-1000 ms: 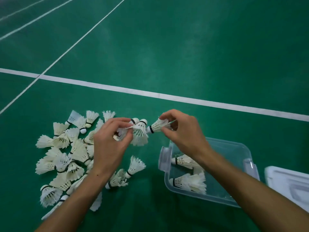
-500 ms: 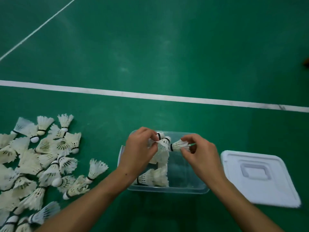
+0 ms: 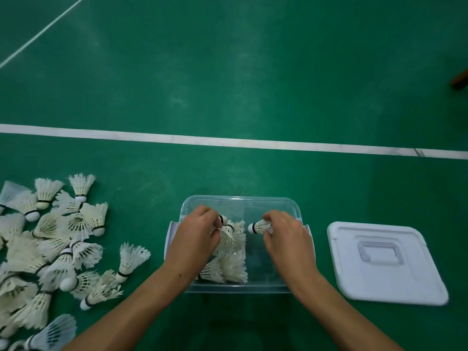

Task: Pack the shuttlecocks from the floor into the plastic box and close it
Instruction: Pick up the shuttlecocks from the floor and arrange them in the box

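A clear plastic box sits open on the green floor, with several white shuttlecocks lying in its left half. My left hand is over the box's left side and pinches the feathers of two shuttlecocks. My right hand is over the right side and pinches one shuttlecock by its feathers, cork pointing left. A large pile of shuttlecocks lies on the floor to the left.
The box's white lid lies flat on the floor just right of the box, handle up. A white court line crosses the floor beyond the box. A dark object shows at the right edge.
Both hands carried their shuttlecocks from above the pile to over the box and lowered them into it. The right hand's shuttlecock has moved apart from the left hand's pair.
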